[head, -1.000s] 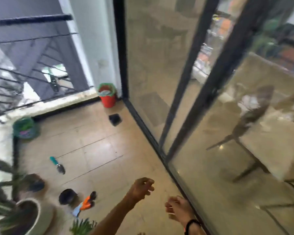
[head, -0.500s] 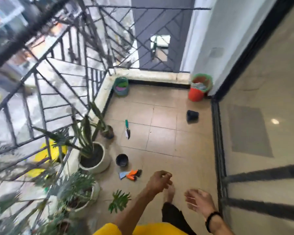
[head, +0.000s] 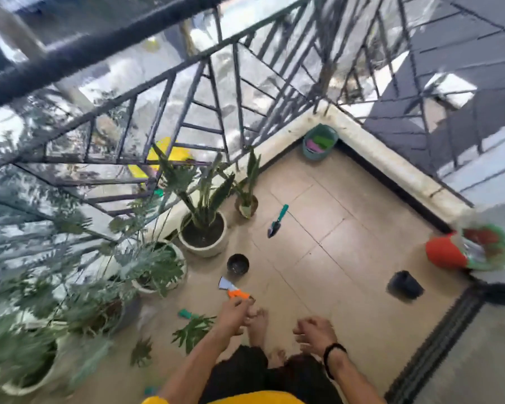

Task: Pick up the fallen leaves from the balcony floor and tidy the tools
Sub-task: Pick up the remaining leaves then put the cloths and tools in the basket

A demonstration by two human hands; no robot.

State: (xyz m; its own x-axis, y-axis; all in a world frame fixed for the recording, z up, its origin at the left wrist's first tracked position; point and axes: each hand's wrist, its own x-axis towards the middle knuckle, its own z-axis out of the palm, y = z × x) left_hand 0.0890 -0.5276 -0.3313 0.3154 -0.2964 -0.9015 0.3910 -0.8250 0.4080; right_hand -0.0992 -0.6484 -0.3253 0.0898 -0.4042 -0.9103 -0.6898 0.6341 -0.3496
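Above the tiled floor [head: 327,228], left hand [head: 233,312] overlaps orange tool [head: 236,293].

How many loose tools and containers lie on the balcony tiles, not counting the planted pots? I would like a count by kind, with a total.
Hand trowel, teal handle: 1
Orange-handled tool, near the left hand: 1
Empty black pots, one upright, one tipped over: 2
Buckets, one green, one red: 2
Total: 6
A small teal object by the leaves is too blurred to identify.
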